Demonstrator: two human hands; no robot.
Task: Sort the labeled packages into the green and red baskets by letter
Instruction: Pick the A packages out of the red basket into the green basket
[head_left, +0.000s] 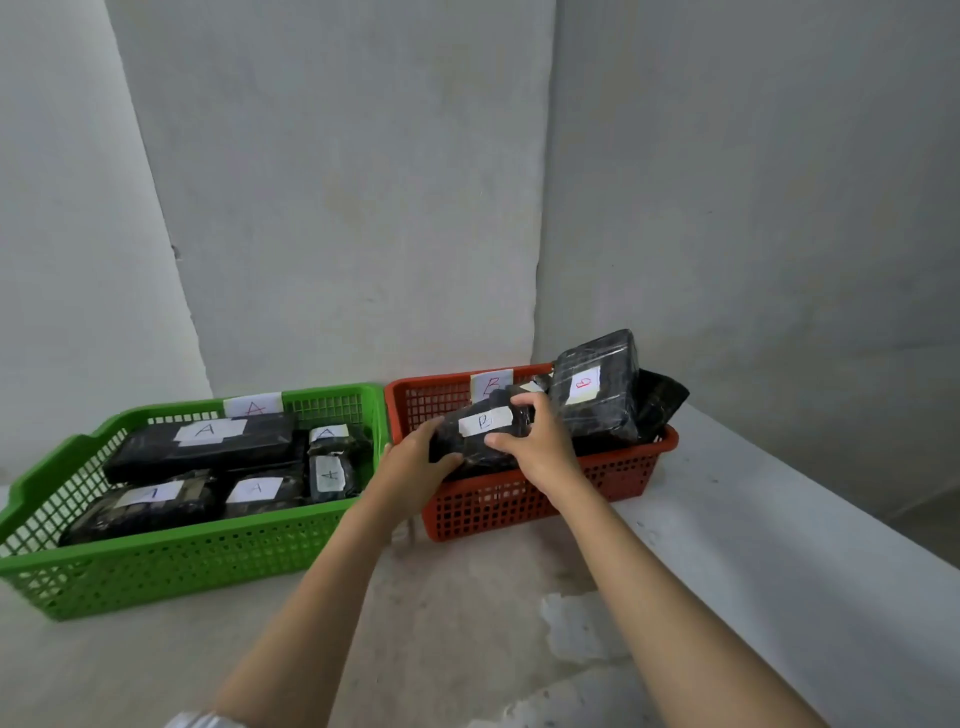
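Observation:
A black wrapped package with a white "B" label lies tilted over the red basket, which carries a "B" tag on its back wall. My left hand grips the package's left end and my right hand grips its right end from above. Another black "B" package leans at the basket's right end. The green basket on the left, tagged "A", holds several black packages with "A" labels.
Both baskets stand side by side on a pale concrete ledge against grey walls. A black bag hangs over the red basket's far right corner. The ledge drops off along its right edge.

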